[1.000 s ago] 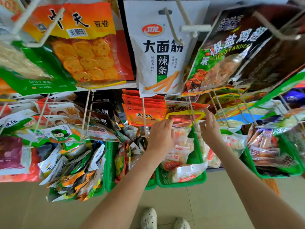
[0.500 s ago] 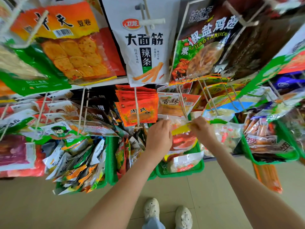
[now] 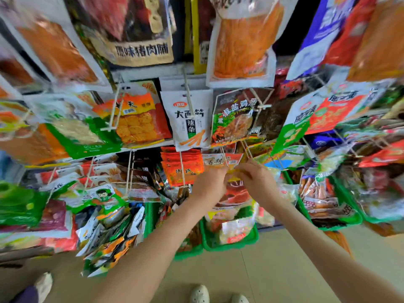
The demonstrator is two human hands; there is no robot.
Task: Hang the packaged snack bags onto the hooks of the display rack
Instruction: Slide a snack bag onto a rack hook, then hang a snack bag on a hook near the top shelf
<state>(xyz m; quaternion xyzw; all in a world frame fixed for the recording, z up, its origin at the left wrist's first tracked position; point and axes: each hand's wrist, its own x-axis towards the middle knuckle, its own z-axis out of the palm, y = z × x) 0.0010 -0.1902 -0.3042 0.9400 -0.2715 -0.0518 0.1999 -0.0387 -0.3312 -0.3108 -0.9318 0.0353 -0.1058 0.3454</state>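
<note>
Bright, even light fills the scene, and shadows on the pale floor are faint and soft. Motion blur smears the packets toward 9, 12 and 3 o'clock. The white snack bag just above centre is sharpest, its lettering partly legible. Wide-angle distortion bows the hanging rows outward at the edges. Glossy wrappers at 7 o'clock catch soft highlights.

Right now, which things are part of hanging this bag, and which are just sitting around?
In the job: snack bag, left hand, right hand, hook.
Just around: white bag, green basket, shoes.
</note>
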